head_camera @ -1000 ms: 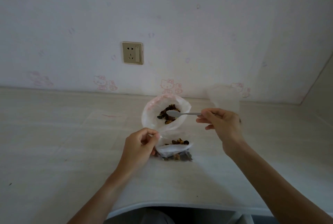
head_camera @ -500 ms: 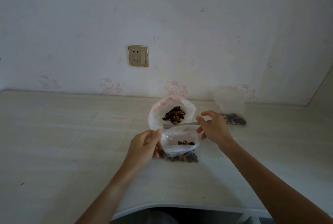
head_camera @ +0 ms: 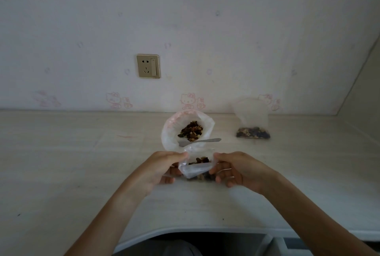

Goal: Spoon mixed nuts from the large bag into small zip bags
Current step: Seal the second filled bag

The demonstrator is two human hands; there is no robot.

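Pale wood-grain tabletop (head_camera: pixel 61 173) under a pink cartoon-print wall carries the work. At its middle my left hand (head_camera: pixel 158 170) and right hand (head_camera: pixel 238 170) each pinch one side of the small clear plastic zip bag (head_camera: pixel 195 170), part-filled with nuts, its mouth slack and facing up, its long axis left-right. To close it well I'd pull both sides level, then press along the strip. Just behind, the large white plastic bag (head_camera: pixel 170 132) holds the metal spoon (head_camera: pixel 202 140), handle pointing right.
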